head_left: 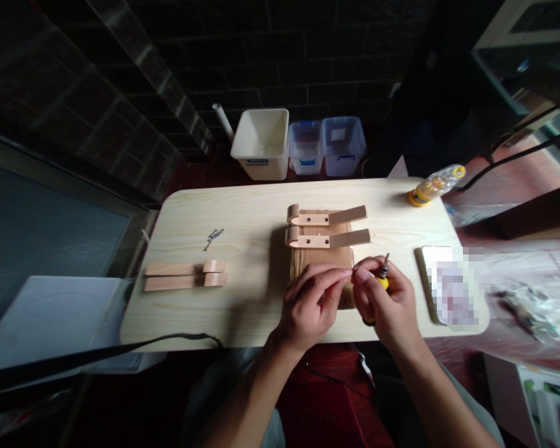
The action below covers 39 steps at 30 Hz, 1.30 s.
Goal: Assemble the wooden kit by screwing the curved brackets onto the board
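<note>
My right hand is closed around a yellow-handled screwdriver, its tip pointing up. My left hand is in a pinch, its fingertips meeting those of the right; whatever lies between them is too small to make out. Just beyond the hands, two wooden hooks with dark screw holes lie side by side across a brown wooden block. The hands hide the block's near part. Off to the left lie two more wooden hooks, with a small pile of screws behind them.
The pale wooden table has rounded corners. A clear bottle-shaped container with yellow ends lies near its back right corner. At the right edge is a phone-like device, partly blurred. Plastic bins stand on the floor behind.
</note>
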Each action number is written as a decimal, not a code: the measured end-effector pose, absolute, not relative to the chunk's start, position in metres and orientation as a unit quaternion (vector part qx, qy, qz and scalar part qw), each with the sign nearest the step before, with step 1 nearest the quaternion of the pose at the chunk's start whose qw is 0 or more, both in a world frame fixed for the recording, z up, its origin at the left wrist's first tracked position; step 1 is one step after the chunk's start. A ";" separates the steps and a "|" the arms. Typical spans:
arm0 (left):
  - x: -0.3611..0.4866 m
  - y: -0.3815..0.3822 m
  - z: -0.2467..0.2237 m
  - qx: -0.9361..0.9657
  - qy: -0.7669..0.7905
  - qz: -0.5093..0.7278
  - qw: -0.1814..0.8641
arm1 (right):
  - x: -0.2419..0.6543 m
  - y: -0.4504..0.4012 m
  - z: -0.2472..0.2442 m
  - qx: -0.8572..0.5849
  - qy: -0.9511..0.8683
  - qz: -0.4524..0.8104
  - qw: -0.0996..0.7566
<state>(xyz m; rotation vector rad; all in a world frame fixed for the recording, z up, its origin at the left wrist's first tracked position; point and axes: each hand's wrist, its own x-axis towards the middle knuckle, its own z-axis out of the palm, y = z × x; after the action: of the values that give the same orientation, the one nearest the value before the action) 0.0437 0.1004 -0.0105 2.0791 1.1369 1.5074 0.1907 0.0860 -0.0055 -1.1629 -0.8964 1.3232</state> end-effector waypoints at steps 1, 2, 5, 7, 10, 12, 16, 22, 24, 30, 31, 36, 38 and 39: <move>0.044 0.100 -0.010 0.725 0.404 0.532 0.169 | 0.192 0.087 -0.006 -0.490 -0.376 0.556 0.556; 0.044 0.100 -0.010 0.717 0.411 0.536 0.175 | 0.193 0.087 -0.007 -0.491 -0.373 0.551 0.562; 0.046 0.099 -0.011 0.683 0.440 0.544 0.208 | 0.195 0.088 -0.008 -0.503 -0.377 0.522 0.576; 0.047 0.098 -0.012 0.663 0.456 0.546 0.235 | 0.196 0.088 -0.007 -0.513 -0.387 0.500 0.581; 0.048 0.098 -0.013 0.651 0.463 0.546 0.253 | 0.196 0.085 -0.005 -0.536 -0.440 0.453 0.561; 0.048 0.098 -0.013 0.656 0.461 0.542 0.252 | 0.194 0.083 -0.003 -0.542 -0.500 0.411 0.537; 0.047 0.099 -0.011 0.673 0.447 0.543 0.230 | 0.190 0.081 -0.001 -0.534 -0.573 0.341 0.520; 0.046 0.100 -0.010 0.685 0.438 0.542 0.213 | 0.189 0.082 -0.002 -0.528 -0.597 0.303 0.523; 0.045 0.100 -0.010 0.685 0.435 0.544 0.214 | 0.190 0.082 -0.002 -0.521 -0.604 0.297 0.526; 0.044 0.101 -0.011 0.678 0.446 0.540 0.220 | 0.191 0.082 0.000 -0.506 -0.615 0.299 0.525; 0.044 0.101 -0.010 0.678 0.446 0.540 0.222 | 0.190 0.082 0.000 -0.507 -0.615 0.298 0.525; 0.044 0.100 -0.009 0.679 0.437 0.546 0.223 | 0.190 0.080 0.001 -0.514 -0.612 0.281 0.531; 0.044 0.099 -0.008 0.681 0.431 0.548 0.222 | 0.190 0.080 0.001 -0.511 -0.612 0.280 0.535; 0.044 0.099 -0.007 0.684 0.429 0.548 0.221 | 0.190 0.080 0.001 -0.510 -0.612 0.280 0.536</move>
<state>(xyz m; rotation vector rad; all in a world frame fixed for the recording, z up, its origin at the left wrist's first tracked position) 0.0438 0.0993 -0.0073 1.8902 1.1856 1.5148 0.1899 0.0800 0.0008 -1.2141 -1.4573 0.6665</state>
